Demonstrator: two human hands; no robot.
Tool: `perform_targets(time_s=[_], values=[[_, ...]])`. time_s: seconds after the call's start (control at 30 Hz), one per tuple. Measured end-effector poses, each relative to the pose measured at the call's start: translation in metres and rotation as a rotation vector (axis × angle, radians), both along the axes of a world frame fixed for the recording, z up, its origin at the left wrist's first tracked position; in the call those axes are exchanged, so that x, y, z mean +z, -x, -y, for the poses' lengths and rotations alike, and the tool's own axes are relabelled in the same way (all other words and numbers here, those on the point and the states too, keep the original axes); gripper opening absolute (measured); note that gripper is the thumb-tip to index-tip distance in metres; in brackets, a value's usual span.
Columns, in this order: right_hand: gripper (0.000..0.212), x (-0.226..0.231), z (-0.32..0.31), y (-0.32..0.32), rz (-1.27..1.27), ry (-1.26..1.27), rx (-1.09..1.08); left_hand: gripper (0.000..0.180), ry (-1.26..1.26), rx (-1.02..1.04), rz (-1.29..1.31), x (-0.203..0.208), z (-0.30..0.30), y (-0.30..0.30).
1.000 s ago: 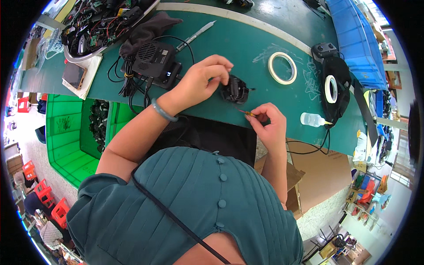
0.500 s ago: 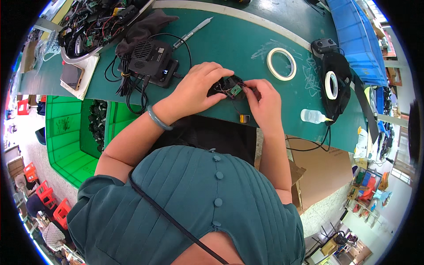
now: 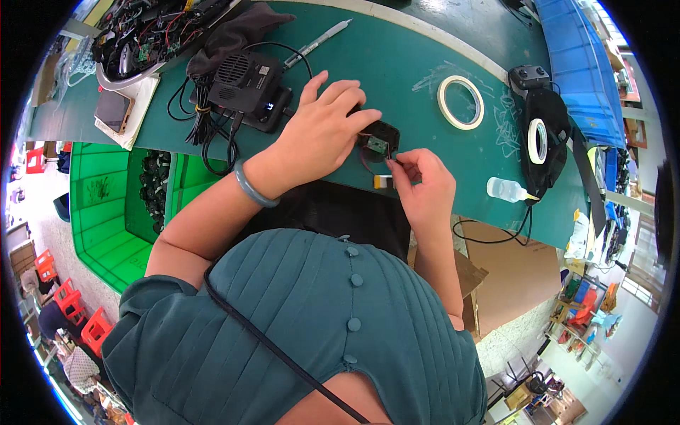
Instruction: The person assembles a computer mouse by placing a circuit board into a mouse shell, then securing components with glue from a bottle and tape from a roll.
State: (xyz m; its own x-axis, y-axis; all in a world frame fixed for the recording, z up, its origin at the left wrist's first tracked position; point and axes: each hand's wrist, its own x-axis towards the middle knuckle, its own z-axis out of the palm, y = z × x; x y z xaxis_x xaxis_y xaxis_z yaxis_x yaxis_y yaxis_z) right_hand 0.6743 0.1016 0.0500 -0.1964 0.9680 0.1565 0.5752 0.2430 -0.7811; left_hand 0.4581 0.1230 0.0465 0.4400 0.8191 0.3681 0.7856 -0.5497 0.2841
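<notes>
A small black housing with a green circuit board [image 3: 378,145] and thin wires inside is held over the near edge of the green table. My left hand [image 3: 322,131] is closed on its left side, thumb and fingers at the rim. At the housing's lower right corner, my right hand [image 3: 426,180] pinches with thumb and forefinger; whatever is between those fingertips is too small to make out. A small battery [image 3: 383,182] with a yellow end lies below the housing, and a dark wire runs up from it.
Left of my hands stands a black heating station [image 3: 244,81] with coiled cables. A pen-like tool [image 3: 319,42], tape roll [image 3: 460,103], and dropper bottle [image 3: 506,189] lie on the table [image 3: 404,64]. A tray of electronics [image 3: 152,42] is far left, above a green crate [image 3: 99,212].
My left hand's fingers have lifted and spread somewhat along the housing. The housing has turned, and my right fingertips have shifted down to its lower corner. The battery has moved slightly left.
</notes>
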Motion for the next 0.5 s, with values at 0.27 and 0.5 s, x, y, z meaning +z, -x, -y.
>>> perform_targets(time_s=[0.27,0.5], values=[[0.014,-0.003,0.005,-0.001,-0.065,-0.067,0.050,0.040,0.017,0.014,0.123,0.000,0.009,-0.016],[0.012,0.000,-0.006,-0.008,-0.169,-0.033,0.100,0.028,0.004,-0.113,0.062,-0.012,0.013,-0.005]])
